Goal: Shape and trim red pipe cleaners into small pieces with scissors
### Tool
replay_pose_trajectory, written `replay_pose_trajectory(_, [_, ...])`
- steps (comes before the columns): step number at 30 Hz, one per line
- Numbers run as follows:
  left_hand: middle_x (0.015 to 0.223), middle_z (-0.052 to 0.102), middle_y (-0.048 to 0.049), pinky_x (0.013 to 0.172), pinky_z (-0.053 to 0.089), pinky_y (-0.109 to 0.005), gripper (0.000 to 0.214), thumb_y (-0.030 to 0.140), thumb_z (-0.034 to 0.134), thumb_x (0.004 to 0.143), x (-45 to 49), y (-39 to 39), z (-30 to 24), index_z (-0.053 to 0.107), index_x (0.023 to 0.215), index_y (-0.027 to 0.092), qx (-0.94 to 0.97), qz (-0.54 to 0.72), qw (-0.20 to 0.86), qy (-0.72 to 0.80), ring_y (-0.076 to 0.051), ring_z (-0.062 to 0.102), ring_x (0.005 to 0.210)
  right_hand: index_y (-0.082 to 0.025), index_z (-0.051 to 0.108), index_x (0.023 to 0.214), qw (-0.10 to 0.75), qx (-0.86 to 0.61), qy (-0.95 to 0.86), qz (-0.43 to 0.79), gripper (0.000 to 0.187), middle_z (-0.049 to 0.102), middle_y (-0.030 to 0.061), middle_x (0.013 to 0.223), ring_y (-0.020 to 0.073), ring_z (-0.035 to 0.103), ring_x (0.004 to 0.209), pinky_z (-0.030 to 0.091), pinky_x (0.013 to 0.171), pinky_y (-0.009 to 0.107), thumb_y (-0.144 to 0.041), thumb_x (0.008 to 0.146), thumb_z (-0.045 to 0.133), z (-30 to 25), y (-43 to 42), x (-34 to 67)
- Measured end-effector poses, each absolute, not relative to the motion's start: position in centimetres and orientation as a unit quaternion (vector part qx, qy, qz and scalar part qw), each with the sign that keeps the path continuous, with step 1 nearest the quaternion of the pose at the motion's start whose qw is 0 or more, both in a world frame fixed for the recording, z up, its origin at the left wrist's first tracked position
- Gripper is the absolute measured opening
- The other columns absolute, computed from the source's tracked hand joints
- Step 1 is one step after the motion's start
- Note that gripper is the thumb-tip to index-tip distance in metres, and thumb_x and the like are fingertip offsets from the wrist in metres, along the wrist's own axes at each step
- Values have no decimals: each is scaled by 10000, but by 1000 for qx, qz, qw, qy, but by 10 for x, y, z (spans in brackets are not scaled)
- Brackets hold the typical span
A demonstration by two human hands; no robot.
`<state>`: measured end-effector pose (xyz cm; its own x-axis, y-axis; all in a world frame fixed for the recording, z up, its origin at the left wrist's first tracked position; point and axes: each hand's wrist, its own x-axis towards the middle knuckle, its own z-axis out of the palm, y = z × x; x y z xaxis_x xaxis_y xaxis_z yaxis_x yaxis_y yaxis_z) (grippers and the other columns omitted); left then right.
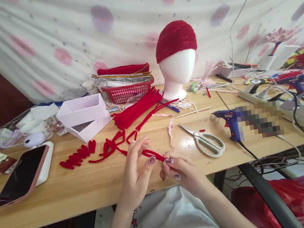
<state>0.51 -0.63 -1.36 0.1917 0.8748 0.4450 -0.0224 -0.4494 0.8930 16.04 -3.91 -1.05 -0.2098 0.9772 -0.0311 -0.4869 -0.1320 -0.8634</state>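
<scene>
Above the table's front edge, my right hand (180, 167) pinches one end of a red pipe cleaner (156, 154) bent into a narrow loop. My left hand (136, 167) is at the loop's other end, thumb tip against or just beside it, fingers stretched out and apart from the thumb. Behind my left hand lie bent red pipe cleaners (109, 146), with a zigzag-folded red piece (79, 155) to their left. A bundle of straight red pipe cleaners (138, 108) rests farther back. Scissors (205, 140) with pale green handles lie to the right of my hands.
A white foam head (178, 70) wearing a red cap (176, 40) stands at the back. Left of it are a red basket (129, 92) and white boxes (83, 112). A phone (20, 175) lies left; a blue glue gun (230, 122) and corded power strips (301, 116) are right.
</scene>
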Motion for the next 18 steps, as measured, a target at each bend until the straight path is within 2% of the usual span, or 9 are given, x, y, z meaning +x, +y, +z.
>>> replay_pose_trajectory(1, [1295,605,-98,1040,420,-452,419,234,569,927,0,-6,-9,541,1341,295,738,506,310,321,-254,565,1180,-166,601,626,531,-321,-364,694,257,450,-44,583,94,334,507,395,617,282,-322,823,654,-8,-38,161])
replay_pose_trajectory(3, [1216,656,-87,1123,273,-547,395,172,528,927,-7,-3,-1,571,1301,291,847,422,142,292,-262,573,1149,-161,603,620,506,-309,-343,729,236,464,-32,602,100,369,521,393,603,275,-307,798,657,-5,-37,164])
replay_pose_trajectory(6, [1066,718,-70,1153,99,-616,338,134,516,914,-11,2,7,615,1212,258,905,348,19,244,-263,613,1071,-176,549,616,445,-269,-306,798,216,315,-81,531,84,238,475,379,581,261,-285,787,623,-2,-32,170])
replay_pose_trajectory(8, [1018,727,-60,1147,132,-606,305,130,517,906,-11,7,10,634,1158,256,915,334,31,226,-256,629,1037,-196,450,572,397,-250,-292,833,264,210,-104,510,76,135,457,350,545,251,-280,778,592,-1,-29,175])
replay_pose_trajectory(12, [927,716,-26,1112,247,-543,253,121,529,886,-10,15,18,659,1034,279,915,330,122,195,-232,640,942,-227,284,542,340,-246,-303,856,347,160,-109,504,64,95,434,299,503,246,-274,771,542,0,-24,184])
replay_pose_trajectory(14, [895,706,-27,1102,244,-534,232,110,511,884,-9,17,23,657,977,265,932,299,109,175,-232,628,919,-224,316,554,333,-258,-315,850,297,160,-113,498,64,93,431,297,506,241,-273,761,522,-1,-22,187])
replay_pose_trajectory(18, [827,691,-54,1079,208,-559,240,74,437,874,-5,17,28,631,858,215,965,214,24,153,-233,596,859,-190,497,599,344,-306,-357,813,155,214,-120,466,65,122,419,341,530,253,-274,730,497,-9,-17,189])
